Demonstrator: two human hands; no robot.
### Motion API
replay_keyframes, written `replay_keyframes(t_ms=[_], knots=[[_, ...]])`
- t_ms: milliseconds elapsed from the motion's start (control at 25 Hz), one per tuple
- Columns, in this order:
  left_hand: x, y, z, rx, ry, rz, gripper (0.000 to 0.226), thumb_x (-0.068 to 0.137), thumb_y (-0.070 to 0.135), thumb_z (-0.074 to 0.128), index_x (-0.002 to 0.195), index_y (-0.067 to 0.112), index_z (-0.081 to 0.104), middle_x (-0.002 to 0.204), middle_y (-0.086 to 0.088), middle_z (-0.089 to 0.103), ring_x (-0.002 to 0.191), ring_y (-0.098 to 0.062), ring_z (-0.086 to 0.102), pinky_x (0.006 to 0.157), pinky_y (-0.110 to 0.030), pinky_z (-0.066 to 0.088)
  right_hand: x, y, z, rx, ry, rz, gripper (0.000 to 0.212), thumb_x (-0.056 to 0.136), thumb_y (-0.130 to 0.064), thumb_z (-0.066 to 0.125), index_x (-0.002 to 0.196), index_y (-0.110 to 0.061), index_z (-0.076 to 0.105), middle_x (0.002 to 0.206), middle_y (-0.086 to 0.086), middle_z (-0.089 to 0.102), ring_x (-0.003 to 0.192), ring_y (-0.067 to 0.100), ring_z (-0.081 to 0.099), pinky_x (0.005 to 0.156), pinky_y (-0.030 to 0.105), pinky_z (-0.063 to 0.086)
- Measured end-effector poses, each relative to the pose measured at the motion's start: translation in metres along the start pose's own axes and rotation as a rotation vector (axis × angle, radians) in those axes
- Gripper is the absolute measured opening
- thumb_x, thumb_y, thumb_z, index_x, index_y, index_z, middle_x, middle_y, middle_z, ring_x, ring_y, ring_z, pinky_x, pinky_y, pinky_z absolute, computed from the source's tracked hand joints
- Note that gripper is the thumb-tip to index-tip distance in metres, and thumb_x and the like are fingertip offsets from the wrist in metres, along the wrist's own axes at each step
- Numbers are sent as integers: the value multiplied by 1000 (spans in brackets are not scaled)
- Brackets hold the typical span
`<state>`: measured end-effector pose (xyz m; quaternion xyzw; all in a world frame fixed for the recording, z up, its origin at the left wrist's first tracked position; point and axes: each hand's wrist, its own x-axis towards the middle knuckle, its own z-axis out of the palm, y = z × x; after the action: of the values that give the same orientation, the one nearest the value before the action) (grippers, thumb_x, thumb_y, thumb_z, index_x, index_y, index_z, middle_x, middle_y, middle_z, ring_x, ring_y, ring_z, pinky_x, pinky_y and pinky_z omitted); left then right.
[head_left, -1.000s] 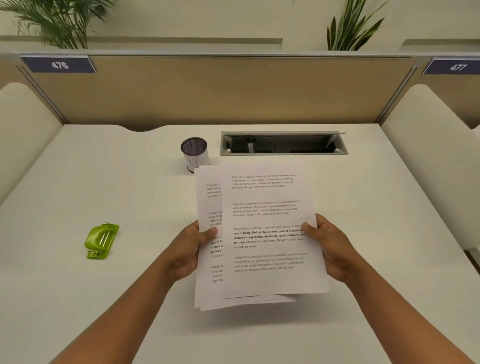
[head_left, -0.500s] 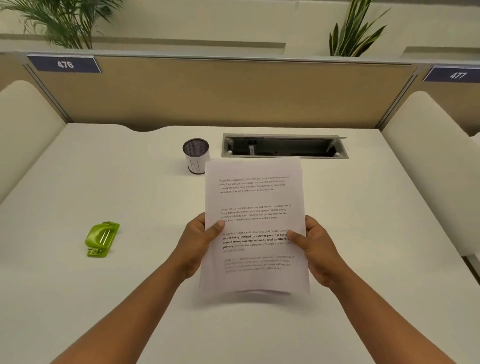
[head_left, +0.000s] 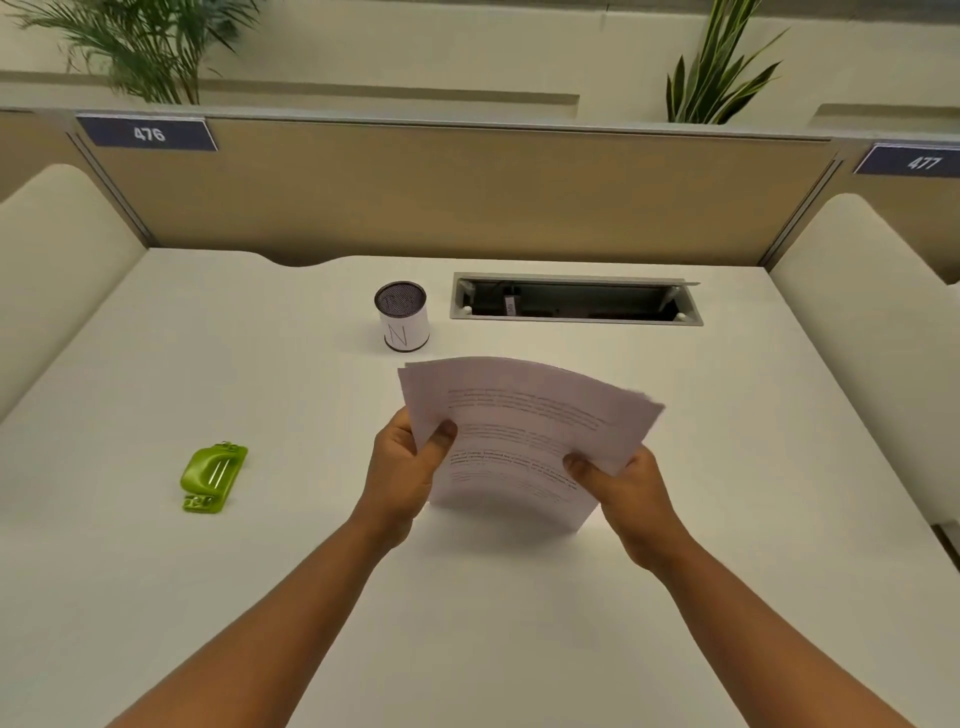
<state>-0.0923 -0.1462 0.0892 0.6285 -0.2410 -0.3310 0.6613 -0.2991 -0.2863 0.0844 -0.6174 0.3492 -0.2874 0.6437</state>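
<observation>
A small stack of printed white sheets (head_left: 524, 431) stands on its bottom edge on the white desk (head_left: 260, 374), bowed and leaning away from me. My left hand (head_left: 410, 467) grips the stack's left edge, thumb on the front. My right hand (head_left: 623, 488) grips the right edge lower down, thumb across the printed side. The sheets' top edges fan slightly apart at the upper right.
A green hole punch (head_left: 212, 477) lies on the desk to the left. A mesh pen cup (head_left: 401, 316) with a white label stands behind the papers, next to an open cable tray (head_left: 575, 305). A tan divider (head_left: 467, 192) closes the back, padded partitions the sides.
The offset sheets were squared into one stack between my hands. The stack has since dropped lower, tilted forward and bowed, with its bottom edge down on the desk.
</observation>
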Motion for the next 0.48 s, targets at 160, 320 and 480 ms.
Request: replay_keyframes(t_ms=[160, 320, 480], knots=[[-5, -8, 2, 6, -9, -62, 27, 100, 21, 59, 102, 44, 74, 105, 10, 79, 95, -10, 73, 71, -17, 58, -6, 5, 9, -52, -27, 19, 53, 95, -5, 66, 100, -57, 72, 105, -20, 76, 99, 3, 70, 73, 18, 59], [-3, -2, 2, -19, -3, -12, 29, 93, 22, 53, 100, 37, 77, 99, 8, 79, 89, -10, 73, 68, -18, 57, -4, 0, 12, -44, -17, -32, 36, 92, -15, 68, 102, -49, 75, 104, -14, 78, 97, 10, 73, 74, 24, 62], [-3, -3, -1, -17, 27, -4, 33, 88, 16, 50, 89, 35, 77, 89, 9, 78, 81, -6, 71, 66, -18, 56, -5, 2, 9, -1, -12, -33, 33, 85, -14, 67, 102, -39, 78, 105, -8, 80, 98, 12, 74, 76, 20, 59]])
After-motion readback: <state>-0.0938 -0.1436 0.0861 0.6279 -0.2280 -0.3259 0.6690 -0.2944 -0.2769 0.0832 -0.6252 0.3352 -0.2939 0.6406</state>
